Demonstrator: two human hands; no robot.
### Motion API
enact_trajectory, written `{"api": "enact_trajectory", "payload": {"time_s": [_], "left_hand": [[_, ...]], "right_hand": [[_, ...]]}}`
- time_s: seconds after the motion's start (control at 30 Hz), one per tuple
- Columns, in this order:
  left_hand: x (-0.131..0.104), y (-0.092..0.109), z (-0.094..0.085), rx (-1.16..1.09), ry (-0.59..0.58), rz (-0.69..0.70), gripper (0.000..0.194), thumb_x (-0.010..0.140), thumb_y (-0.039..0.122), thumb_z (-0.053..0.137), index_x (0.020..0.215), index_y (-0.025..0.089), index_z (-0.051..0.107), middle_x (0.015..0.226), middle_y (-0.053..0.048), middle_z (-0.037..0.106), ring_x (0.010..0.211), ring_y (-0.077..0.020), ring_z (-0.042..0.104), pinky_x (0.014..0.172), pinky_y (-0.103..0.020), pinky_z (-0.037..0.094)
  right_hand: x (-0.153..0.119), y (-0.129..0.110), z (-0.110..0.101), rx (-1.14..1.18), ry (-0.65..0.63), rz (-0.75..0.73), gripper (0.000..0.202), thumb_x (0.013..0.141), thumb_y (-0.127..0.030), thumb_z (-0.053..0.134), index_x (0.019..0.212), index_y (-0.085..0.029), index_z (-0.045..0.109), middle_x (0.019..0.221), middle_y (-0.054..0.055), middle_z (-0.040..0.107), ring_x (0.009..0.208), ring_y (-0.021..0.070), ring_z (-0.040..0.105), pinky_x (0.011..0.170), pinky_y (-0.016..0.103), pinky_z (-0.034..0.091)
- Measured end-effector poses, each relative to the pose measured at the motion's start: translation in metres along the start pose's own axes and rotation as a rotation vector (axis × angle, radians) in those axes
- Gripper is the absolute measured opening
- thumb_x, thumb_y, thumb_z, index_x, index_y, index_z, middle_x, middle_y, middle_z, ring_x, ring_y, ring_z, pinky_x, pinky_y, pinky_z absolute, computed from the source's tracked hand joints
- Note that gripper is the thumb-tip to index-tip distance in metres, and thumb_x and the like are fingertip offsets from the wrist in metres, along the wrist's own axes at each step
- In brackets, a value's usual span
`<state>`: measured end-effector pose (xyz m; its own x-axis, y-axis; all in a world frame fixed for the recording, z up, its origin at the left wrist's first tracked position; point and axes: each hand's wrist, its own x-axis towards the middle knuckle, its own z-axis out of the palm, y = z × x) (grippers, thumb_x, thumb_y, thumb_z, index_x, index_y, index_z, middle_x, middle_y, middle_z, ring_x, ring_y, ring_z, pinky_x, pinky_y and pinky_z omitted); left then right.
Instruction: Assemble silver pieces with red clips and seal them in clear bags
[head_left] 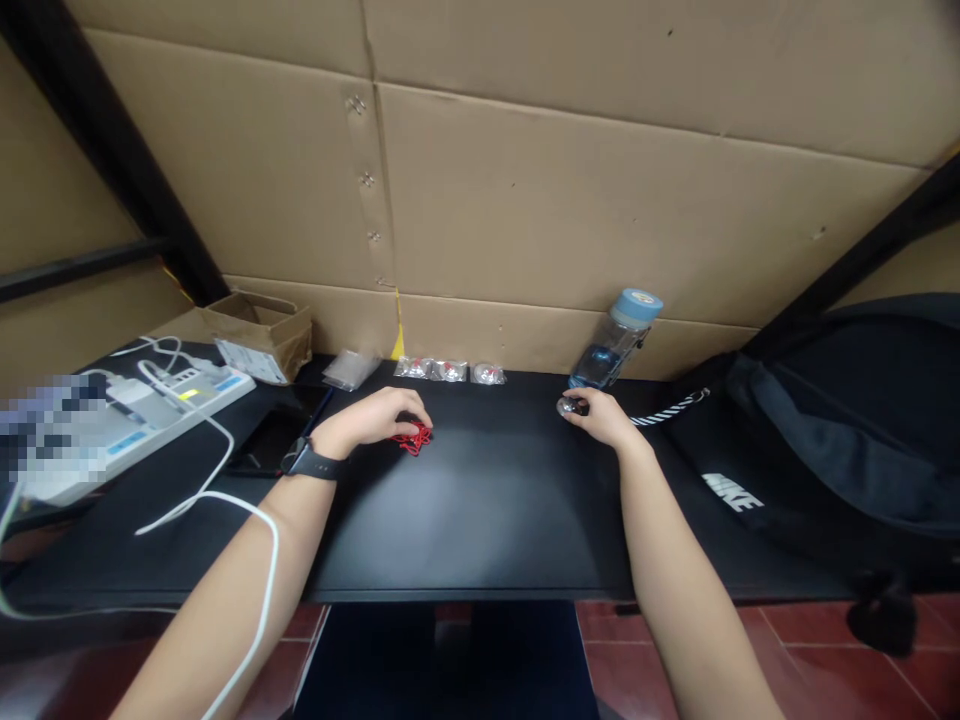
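Note:
My left hand (375,420), with a dark watch on the wrist, rests palm-down on the black table (480,520), its fingers over a small bundle of red cord (415,437). My right hand (600,415) lies farther right and grips a small shiny round object (566,406) between thumb and fingers. Three small clear packets with red contents (448,371) lie in a row at the table's back edge, between the two hands.
A clear bottle with a light blue cap (616,345) leans against the cardboard wall. A black bag (825,440) fills the right side. At left are a white power strip (180,392) with cables, a dark phone (266,440) and an open cardboard box (259,335).

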<state>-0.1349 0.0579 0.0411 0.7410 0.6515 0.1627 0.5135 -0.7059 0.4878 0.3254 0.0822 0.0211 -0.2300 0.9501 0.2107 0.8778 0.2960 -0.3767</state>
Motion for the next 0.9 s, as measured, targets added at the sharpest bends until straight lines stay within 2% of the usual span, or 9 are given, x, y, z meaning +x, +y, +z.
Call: {"api": "enact_trajectory", "payload": {"time_s": [0.3, 0.53, 0.73, 0.9], "left_hand": [[0.002, -0.006, 0.004, 0.046, -0.051, -0.074, 0.01, 0.09, 0.03, 0.072, 0.097, 0.027, 0.079, 0.099, -0.001, 0.075, 0.09, -0.0169, 0.07, 0.086, -0.023, 0.044], [0.0, -0.004, 0.005, 0.12, 0.006, -0.159, 0.008, 0.09, 0.033, 0.07, 0.094, 0.027, 0.075, 0.102, 0.001, 0.073, 0.099, -0.0184, 0.067, 0.085, -0.027, 0.038], [0.001, -0.001, 0.003, 0.102, 0.032, -0.147, 0.013, 0.091, 0.036, 0.069, 0.088, 0.025, 0.073, 0.099, 0.0, 0.072, 0.098, -0.0195, 0.066, 0.085, -0.028, 0.037], [0.003, 0.013, -0.003, 0.082, 0.068, -0.124, 0.021, 0.093, 0.044, 0.067, 0.087, 0.024, 0.071, 0.094, 0.0, 0.074, 0.091, -0.0183, 0.067, 0.085, -0.027, 0.04]], "right_hand": [[0.002, 0.007, 0.006, 0.016, 0.007, 0.03, 0.038, 0.077, -0.021, 0.076, 0.115, -0.021, 0.073, 0.108, 0.006, 0.077, 0.09, 0.0228, 0.073, 0.087, 0.034, 0.056], [0.002, 0.011, 0.009, 0.074, 0.031, 0.041, 0.041, 0.073, -0.02, 0.078, 0.114, -0.02, 0.073, 0.107, 0.007, 0.077, 0.09, 0.0231, 0.072, 0.088, 0.036, 0.057], [0.001, 0.008, 0.006, 0.085, 0.04, 0.031, 0.041, 0.072, -0.019, 0.079, 0.112, -0.021, 0.074, 0.106, 0.007, 0.077, 0.088, 0.023, 0.072, 0.087, 0.037, 0.057], [0.0, 0.005, 0.003, 0.11, 0.035, 0.044, 0.042, 0.07, -0.017, 0.079, 0.112, -0.02, 0.074, 0.106, 0.006, 0.077, 0.089, 0.0225, 0.072, 0.087, 0.036, 0.057]]}}
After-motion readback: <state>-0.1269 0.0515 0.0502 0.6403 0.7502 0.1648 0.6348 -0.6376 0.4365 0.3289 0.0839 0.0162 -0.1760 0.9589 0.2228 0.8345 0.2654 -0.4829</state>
